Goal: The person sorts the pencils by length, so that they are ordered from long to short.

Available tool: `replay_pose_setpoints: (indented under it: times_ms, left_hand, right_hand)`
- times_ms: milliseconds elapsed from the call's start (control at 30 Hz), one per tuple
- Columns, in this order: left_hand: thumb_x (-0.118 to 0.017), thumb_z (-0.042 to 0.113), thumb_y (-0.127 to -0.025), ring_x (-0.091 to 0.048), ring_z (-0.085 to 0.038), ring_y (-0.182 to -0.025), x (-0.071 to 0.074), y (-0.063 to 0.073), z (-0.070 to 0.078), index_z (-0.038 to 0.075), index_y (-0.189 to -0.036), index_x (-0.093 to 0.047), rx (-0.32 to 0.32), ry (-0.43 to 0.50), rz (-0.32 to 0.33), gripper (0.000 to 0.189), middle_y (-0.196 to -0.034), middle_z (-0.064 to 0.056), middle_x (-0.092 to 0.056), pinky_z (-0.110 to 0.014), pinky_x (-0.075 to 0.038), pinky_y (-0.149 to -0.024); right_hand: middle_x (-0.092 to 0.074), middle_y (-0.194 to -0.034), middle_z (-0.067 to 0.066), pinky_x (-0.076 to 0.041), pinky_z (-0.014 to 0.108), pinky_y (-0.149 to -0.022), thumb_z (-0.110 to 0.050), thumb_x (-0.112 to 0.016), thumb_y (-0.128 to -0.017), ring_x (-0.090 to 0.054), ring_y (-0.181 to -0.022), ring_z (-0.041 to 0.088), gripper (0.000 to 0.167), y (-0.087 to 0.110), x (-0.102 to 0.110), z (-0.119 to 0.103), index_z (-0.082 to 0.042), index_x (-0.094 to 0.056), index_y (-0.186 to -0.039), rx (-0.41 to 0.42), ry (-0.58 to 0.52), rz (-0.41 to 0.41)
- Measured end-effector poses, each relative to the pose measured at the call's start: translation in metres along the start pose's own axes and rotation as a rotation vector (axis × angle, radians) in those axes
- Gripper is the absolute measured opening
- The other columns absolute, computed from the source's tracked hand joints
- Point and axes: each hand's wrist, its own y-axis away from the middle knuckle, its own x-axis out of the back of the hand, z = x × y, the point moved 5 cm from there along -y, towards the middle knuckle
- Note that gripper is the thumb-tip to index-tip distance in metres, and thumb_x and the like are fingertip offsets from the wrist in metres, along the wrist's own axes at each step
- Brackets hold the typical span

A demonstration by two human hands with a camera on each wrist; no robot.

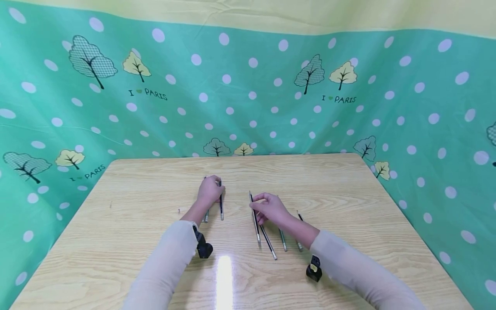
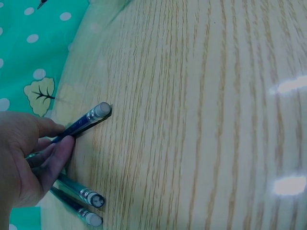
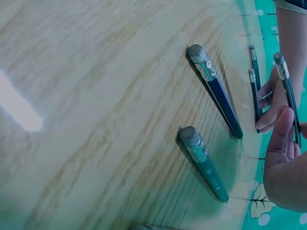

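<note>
My left hand (image 1: 210, 188) is at the table's far middle, its thumb and finger pinching a dark pencil (image 2: 91, 117) with the eraser end toward me. Under and beside that hand lie two green pencils (image 2: 82, 190), their tips hidden by the fingers. To the right, my right hand (image 1: 271, 209) pinches another dark pencil (image 1: 254, 219), tilted, eraser end nearest me. Below the right hand, a dark pencil (image 1: 268, 242) and a green pencil (image 1: 282, 240) lie on the table. One more pencil (image 1: 299, 245) is partly covered by the right forearm.
The wooden table (image 1: 116, 258) carries a bright light reflection near its front. A tiny pale bit (image 1: 179, 211) lies left of the left forearm. Green dotted cloth (image 1: 240, 99) hangs behind and along the sides.
</note>
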Motion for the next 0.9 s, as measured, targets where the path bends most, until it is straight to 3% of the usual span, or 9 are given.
replay_pose_setpoints:
  times_ms: [267,567,900]
  left_hand:
    - [-0.059,0.013,-0.089,-0.057,-0.012,-0.051,0.003,0.003,0.0,0.001,-0.127,-0.051,-0.009,0.044,-0.013,0.041,-0.081,-0.01,-0.058,-0.021,-0.055,-0.049]
    - [-0.059,0.011,-0.089,-0.061,-0.014,-0.062,0.003,0.004,-0.002,0.0,-0.127,-0.05,0.029,0.089,-0.053,0.041,-0.102,-0.017,-0.06,-0.022,-0.058,-0.055]
    - [-0.059,0.01,-0.088,-0.058,-0.013,-0.057,0.002,0.002,-0.004,0.0,-0.127,-0.051,0.042,0.08,-0.063,0.04,-0.097,-0.016,-0.06,-0.022,-0.057,-0.053]
  right_hand:
    - [-0.059,-0.067,0.004,-0.053,0.024,-0.048,-0.014,-0.064,-0.087,-0.056,-0.05,0.013,0.03,-0.004,0.001,-0.005,-0.004,-0.055,-0.114,-0.008,-0.017,0.008]
    - [-0.059,-0.065,0.003,-0.056,0.028,-0.051,-0.014,-0.063,-0.088,-0.056,-0.048,0.012,0.034,-0.01,0.002,-0.013,0.0,-0.054,-0.117,0.009,-0.004,0.005]
    - [-0.059,-0.062,0.002,-0.053,0.022,-0.046,-0.014,-0.063,-0.088,-0.056,-0.047,0.011,0.03,-0.023,0.003,-0.014,-0.002,-0.056,-0.115,0.045,0.003,0.055]
